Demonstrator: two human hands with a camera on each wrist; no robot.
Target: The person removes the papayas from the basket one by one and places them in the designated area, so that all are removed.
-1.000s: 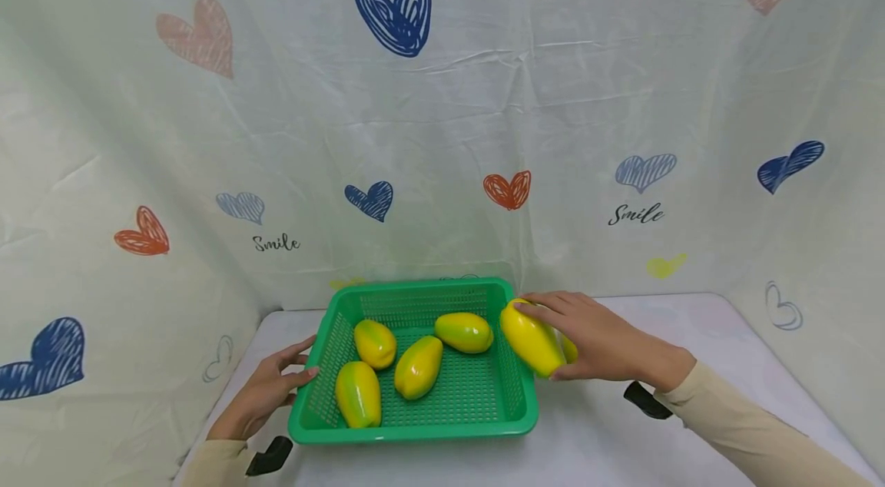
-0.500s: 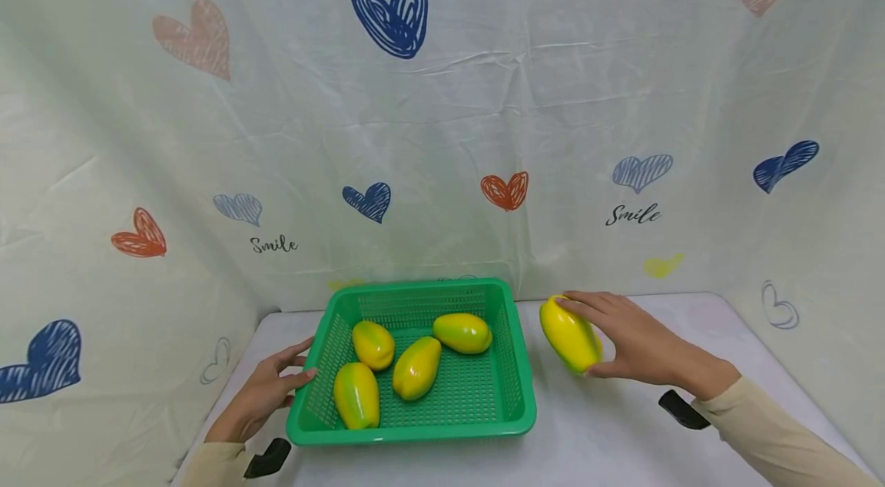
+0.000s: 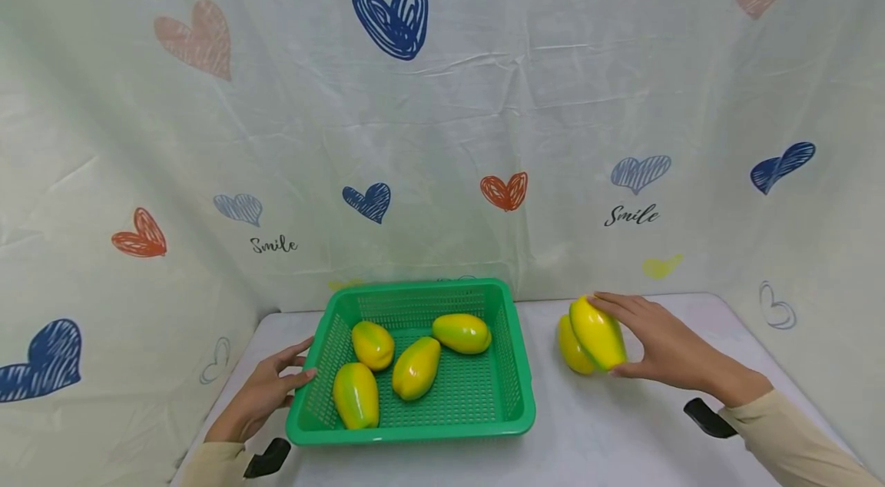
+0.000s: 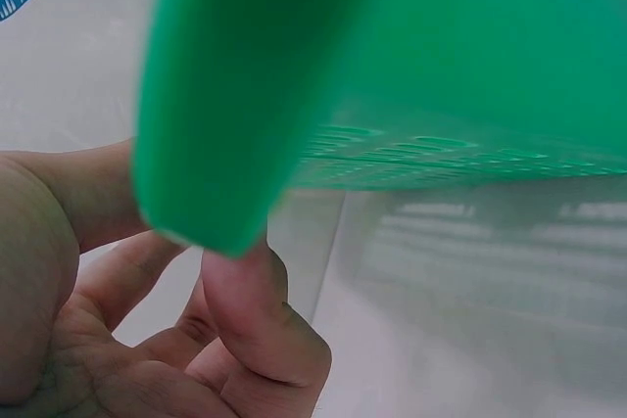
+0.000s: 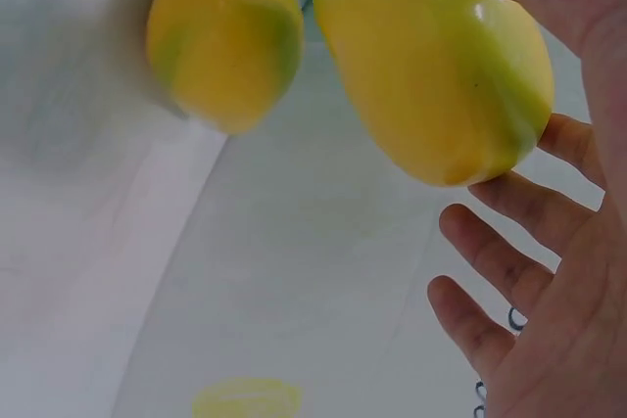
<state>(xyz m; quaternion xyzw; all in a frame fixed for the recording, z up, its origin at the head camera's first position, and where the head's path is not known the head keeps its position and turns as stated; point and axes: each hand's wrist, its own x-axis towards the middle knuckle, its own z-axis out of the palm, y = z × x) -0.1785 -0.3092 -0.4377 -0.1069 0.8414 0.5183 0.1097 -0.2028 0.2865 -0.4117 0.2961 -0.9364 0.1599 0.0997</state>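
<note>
My right hand (image 3: 674,349) grips a glossy yellow-green papaya (image 3: 598,333) over the table, right of the basket, thumb on the near end and fingers on the far end. In the right wrist view, the held papaya (image 5: 441,66) lies between thumb and index and middle fingers; two other fingers are off it. Partly hidden behind it, a second papaya (image 3: 572,352) rests on the table. My left hand (image 3: 263,391) holds the left rim of a green plastic basket (image 3: 415,437), its fingers curled at the rim in the left wrist view. Several papayas (image 3: 417,369) lie inside.
The basket stands on a white-covered table (image 3: 588,433). A white curtain (image 3: 442,126) printed with hearts hangs close behind the table and along both sides.
My right hand has carried the papaya rightward, away from the basket's right rim, to beside the other papaya on the table. The left hand and basket have stayed in place.
</note>
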